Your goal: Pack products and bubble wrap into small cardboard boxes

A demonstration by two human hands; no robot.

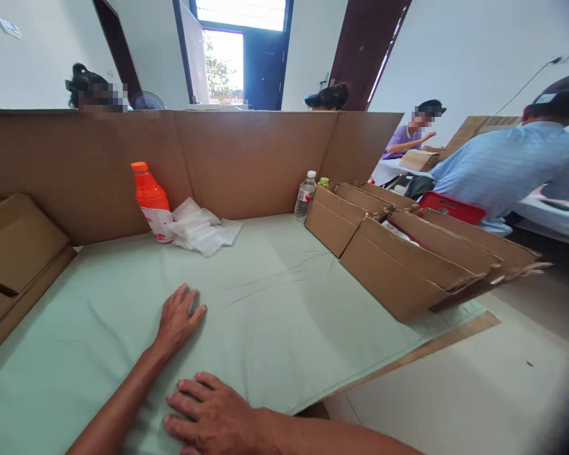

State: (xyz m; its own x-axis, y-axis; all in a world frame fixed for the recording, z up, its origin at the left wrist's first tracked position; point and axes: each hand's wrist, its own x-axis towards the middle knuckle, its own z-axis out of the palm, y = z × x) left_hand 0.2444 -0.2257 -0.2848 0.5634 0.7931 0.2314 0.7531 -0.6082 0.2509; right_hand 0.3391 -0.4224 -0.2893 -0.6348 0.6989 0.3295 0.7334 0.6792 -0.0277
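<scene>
No text is readable: the orange bottle bears a pale label with blurred red print, the clear bottle a small unreadable red mark.

My left hand and right hand face down on the green cloth, so I can't see my palms. The bottom edge trims my right thumb and both forearms. The box on my left runs out past the edge. Boxes on my right hide nearly all below a green cap; too little of their contents shows to name.
</scene>
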